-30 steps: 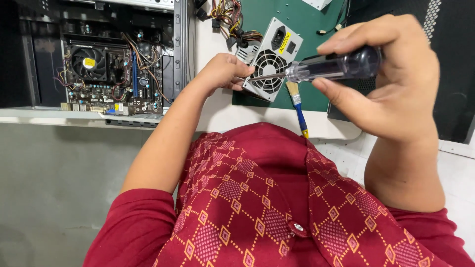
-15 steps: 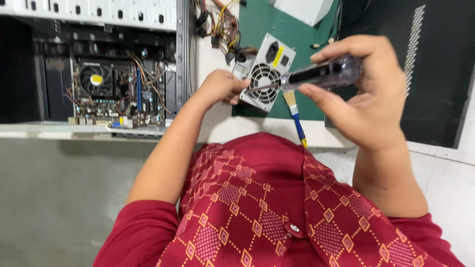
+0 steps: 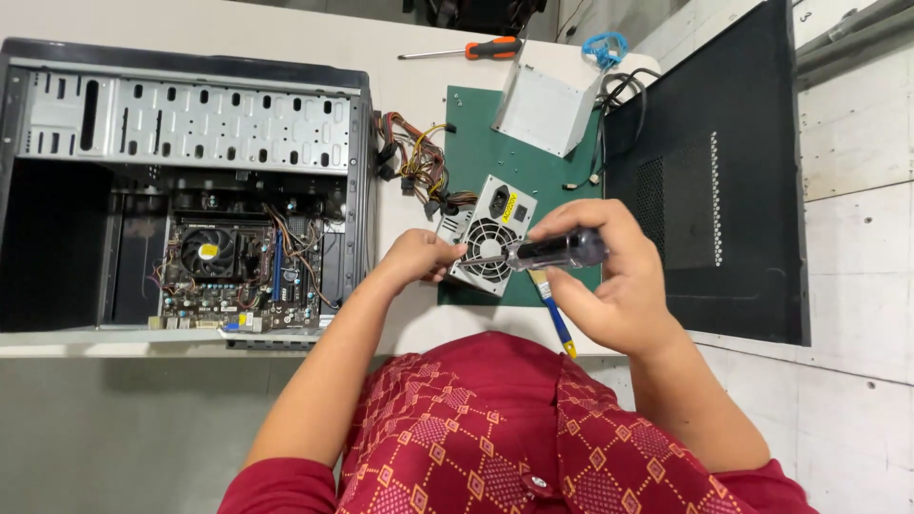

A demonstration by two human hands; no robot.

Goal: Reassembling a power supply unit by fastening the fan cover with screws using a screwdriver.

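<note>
Here, a person in a red patterned shirt (image 3: pixel 495 428) works at a white table (image 3: pixel 409 67), the right hand (image 3: pixel 619 286) wrapped around the dark handle of a screwdriver (image 3: pixel 557 252) whose shaft points left at the fan face of a grey power supply unit (image 3: pixel 490 243); the left hand (image 3: pixel 414 259) has its fingers curled against the unit's near corner, steadying it. The unit lies out of the computer on a green mat (image 3: pixel 495 152), its bundle of coloured cables (image 3: pixel 419 167) trailing free, so removal looks done and work on the casing screws appears under way. A blue-handled brush (image 3: pixel 557 319) lies under the right hand. Left of the mat, an open computer case (image 3: pixel 181 181) shows its motherboard. Farther back lie a grey metal cover (image 3: pixel 543 109), an orange-handled screwdriver (image 3: pixel 466 49) and a black side panel (image 3: pixel 705 171) against a pale tiled floor
</note>
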